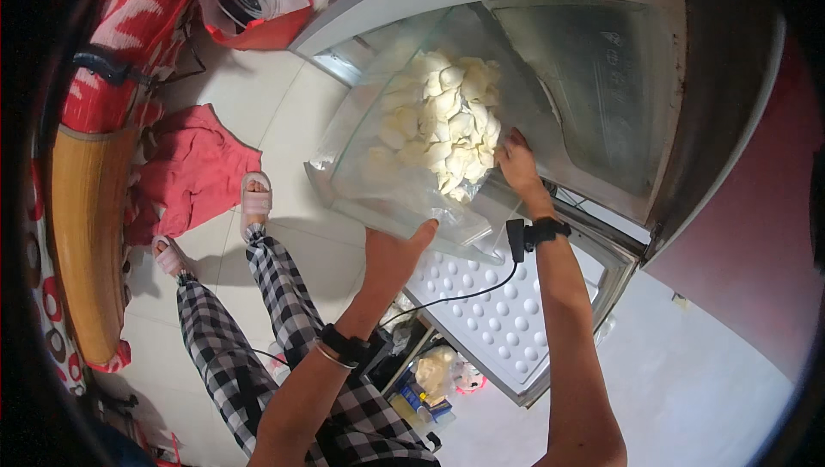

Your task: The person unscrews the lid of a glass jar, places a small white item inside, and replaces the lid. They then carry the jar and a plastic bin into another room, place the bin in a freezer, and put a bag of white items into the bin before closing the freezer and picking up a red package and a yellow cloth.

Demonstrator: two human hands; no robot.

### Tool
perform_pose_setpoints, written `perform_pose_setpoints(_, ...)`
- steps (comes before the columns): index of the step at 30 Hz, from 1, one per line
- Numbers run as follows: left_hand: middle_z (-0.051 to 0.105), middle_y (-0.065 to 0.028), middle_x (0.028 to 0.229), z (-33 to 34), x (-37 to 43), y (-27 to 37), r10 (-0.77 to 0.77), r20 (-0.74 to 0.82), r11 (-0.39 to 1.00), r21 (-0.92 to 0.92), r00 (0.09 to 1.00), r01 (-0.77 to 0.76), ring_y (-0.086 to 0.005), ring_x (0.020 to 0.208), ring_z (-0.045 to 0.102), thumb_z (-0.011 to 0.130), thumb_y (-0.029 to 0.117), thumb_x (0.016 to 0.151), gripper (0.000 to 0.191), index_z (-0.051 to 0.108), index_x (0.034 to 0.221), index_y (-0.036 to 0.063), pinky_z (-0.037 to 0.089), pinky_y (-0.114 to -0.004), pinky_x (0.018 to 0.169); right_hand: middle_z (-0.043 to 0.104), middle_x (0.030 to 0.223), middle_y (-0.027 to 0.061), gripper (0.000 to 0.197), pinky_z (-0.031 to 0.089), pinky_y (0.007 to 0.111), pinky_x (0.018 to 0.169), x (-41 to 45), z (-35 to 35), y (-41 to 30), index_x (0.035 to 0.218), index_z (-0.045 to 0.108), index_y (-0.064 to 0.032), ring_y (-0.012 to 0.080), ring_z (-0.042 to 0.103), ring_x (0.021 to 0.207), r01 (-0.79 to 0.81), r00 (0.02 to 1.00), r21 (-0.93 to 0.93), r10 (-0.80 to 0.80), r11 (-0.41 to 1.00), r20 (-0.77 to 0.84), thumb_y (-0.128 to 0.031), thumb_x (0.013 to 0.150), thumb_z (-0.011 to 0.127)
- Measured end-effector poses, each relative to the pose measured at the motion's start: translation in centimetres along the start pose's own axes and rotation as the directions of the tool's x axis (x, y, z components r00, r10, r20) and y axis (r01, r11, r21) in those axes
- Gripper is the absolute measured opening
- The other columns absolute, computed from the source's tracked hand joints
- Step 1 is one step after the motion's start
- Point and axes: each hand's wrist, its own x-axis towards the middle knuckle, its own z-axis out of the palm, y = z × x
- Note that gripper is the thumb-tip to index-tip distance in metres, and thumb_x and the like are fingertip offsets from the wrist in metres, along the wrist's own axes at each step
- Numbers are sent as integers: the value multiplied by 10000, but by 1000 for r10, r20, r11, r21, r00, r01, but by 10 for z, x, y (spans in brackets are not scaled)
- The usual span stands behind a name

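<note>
A translucent freezer drawer (361, 199) is tilted in front of the refrigerator's freezer compartment. In it lies a clear plastic bag (461, 215) with many pale, folded pieces of food (454, 125) that look like dumplings. My left hand (399, 251) grips the drawer's near rim, the thumb lying over the edge. At the drawer's right side, beside the pale food, is my right hand (515, 161); its fingers are partly hidden, and whether it holds the drawer or the bag is unclear. Both wrists wear black straps.
The open freezer door (490, 312) with a dimpled white inner panel stands below the drawer. Bagged items and a blue box (428, 402) are beside it. A pink cloth (193, 170) lies on the tiled floor at left, near a red bag (258, 29) with coiled cable.
</note>
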Motion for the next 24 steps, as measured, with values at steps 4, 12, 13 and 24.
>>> perform_pose_setpoints(4,534,-143,904,-6,2,-2,10,-19,1000,-7,1000,-10,-258,826,507,684,128,668,382,496,951,-44,400,-358,763,548,1079,186,221,398,322,893,-36,-61,-39,940,602,5,273,517,1016,-115,992,608,119,785,34,-149,803,521)
perform_pose_setpoints(12,542,-123,912,-1,0,1,23,-34,995,-94,999,-26,-217,827,517,670,87,666,344,508,944,-37,412,-328,737,573,1098,47,304,386,228,863,-82,-33,-91,1135,528,-38,105,497,998,-419,565,638,-365,646,740,-194,876,504)
perform_pose_setpoints(13,543,-122,917,-1,0,1,-28,-1,993,-118,1000,28,-220,834,517,667,82,669,347,507,952,-37,410,-330,748,573,1098,47,304,386,228,863,-80,-34,-90,1135,528,-38,105,497,998,-415,570,645,-369,642,734,-194,876,504)
perform_pose_setpoints(24,499,-131,1039,-3,0,-3,89,1,987,-136,996,-88,-216,946,487,661,57,687,470,440,1094,-24,387,-326,825,509,1188,91,343,369,270,890,-41,-103,-171,1183,502,-83,168,496,1041,-242,763,910,-513,337,393,-281,917,414)
